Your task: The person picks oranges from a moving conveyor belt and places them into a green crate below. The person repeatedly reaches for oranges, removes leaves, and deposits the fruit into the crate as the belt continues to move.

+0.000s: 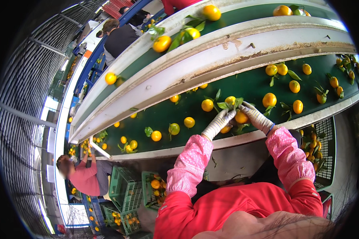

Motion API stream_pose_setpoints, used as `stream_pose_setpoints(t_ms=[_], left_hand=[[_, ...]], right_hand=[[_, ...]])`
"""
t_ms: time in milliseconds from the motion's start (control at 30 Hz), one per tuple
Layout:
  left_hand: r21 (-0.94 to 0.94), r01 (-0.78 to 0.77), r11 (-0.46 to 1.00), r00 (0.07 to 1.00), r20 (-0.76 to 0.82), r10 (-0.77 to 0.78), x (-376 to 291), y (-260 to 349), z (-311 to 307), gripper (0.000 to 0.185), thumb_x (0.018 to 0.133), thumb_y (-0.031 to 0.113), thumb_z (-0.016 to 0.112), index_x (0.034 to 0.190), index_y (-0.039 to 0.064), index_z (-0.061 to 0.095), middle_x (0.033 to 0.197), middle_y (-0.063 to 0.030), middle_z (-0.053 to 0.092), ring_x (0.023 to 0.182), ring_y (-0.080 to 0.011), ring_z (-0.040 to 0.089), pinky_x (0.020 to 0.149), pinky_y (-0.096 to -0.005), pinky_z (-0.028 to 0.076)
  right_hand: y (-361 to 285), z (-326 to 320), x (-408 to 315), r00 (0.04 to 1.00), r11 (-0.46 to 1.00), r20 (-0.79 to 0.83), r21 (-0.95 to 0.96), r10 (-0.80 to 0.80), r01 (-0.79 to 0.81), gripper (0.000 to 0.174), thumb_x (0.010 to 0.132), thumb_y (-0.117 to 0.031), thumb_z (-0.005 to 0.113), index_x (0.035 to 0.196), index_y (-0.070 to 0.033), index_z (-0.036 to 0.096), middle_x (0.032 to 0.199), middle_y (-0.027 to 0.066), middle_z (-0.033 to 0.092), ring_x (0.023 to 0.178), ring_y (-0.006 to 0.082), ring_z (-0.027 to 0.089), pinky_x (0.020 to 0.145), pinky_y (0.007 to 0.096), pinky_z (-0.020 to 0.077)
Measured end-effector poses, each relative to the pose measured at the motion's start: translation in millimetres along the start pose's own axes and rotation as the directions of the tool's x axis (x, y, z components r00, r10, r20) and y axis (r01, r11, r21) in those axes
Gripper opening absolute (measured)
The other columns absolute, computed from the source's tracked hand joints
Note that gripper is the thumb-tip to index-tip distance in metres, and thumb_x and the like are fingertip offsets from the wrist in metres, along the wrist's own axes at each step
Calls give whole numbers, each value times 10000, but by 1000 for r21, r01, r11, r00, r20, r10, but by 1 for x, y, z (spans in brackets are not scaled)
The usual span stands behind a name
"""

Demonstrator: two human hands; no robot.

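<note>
My left hand, in a striped work glove, is over the green conveyor belt, its fingertips close together near leaves and a stem. Across from it, my gloved right hand has its fingers against an orange mandarin between the two hands. Whether the left fingers pinch the stem is hidden. A second mandarin shows partly beneath my left hand. Just beyond my fingertips lies a leafy mandarin, with another mandarin to its left. To the right of my right hand sits a larger mandarin.
More mandarins lie along the belt, bordered by a white near rail. Beyond a white divider runs a higher belt with fruit. Green crates holding mandarins stand below. A co-worker sits at the belt's left end.
</note>
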State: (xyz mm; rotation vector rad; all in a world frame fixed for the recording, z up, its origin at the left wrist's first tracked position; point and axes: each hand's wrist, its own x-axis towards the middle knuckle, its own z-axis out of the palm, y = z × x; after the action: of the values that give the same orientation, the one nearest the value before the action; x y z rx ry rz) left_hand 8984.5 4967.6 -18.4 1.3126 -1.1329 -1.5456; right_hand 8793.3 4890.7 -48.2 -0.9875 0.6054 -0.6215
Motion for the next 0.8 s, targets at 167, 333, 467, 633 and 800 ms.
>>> stream_pose_setpoints(t_ms=[167, 333, 467, 633, 800], left_hand=[[695, -209, 688, 898, -142, 417, -31, -34, -91, 509, 842, 171, 734, 1306, 80, 545, 1295, -120, 588, 1227, -247, 546, 1022, -356, 443], [975, 169, 141, 883, -213, 417, -80, -73, -208, 530, 884, 378, 659, 1343, 145, 532, 1325, -159, 563, 1211, -359, 536, 1014, -422, 442], [948, 149, 281, 889, -253, 382, -100, -86, -233, 458, 895, 318, 647, 1306, 140, 553, 1136, -146, 651, 1068, -359, 604, 955, -450, 461], [975, 103, 195, 815, -195, 546, -163, -111, -261, 556, 810, 158, 711, 1333, 120, 524, 1386, -140, 505, 1283, -347, 461, 1061, -434, 408], [758, 85, 647, 517, -589, 621, -219, -124, -313, 397, 911, 35, 555, 1307, 56, 549, 1310, -161, 582, 1218, -308, 558, 1067, -373, 415]], right_hand=[[32, 22, 33, 988, 990, -98, -94, -116, 107, 415, 931, -115, 658, 1304, 8, 523, 1177, 85, 632, 1065, 151, 600, 963, 279, 471], [39, 51, 57, 944, 942, -177, -246, -277, 230, 373, 909, -117, 663, 1262, -29, 585, 1095, 76, 658, 964, 137, 610, 836, 255, 484], [40, 79, 48, 893, 723, -26, -598, -450, 347, 376, 896, -127, 637, 1258, -37, 582, 1193, 126, 631, 1142, 287, 599, 992, 342, 458], [37, 112, 53, 870, 629, -111, -734, -481, 254, 343, 904, -125, 633, 1239, -62, 590, 1167, 131, 638, 1075, 279, 626, 936, 334, 492], [57, 118, 67, 846, 735, -218, -625, -487, 262, 302, 932, -113, 619, 1230, -68, 592, 1016, 70, 651, 901, 138, 617, 807, 268, 509]])
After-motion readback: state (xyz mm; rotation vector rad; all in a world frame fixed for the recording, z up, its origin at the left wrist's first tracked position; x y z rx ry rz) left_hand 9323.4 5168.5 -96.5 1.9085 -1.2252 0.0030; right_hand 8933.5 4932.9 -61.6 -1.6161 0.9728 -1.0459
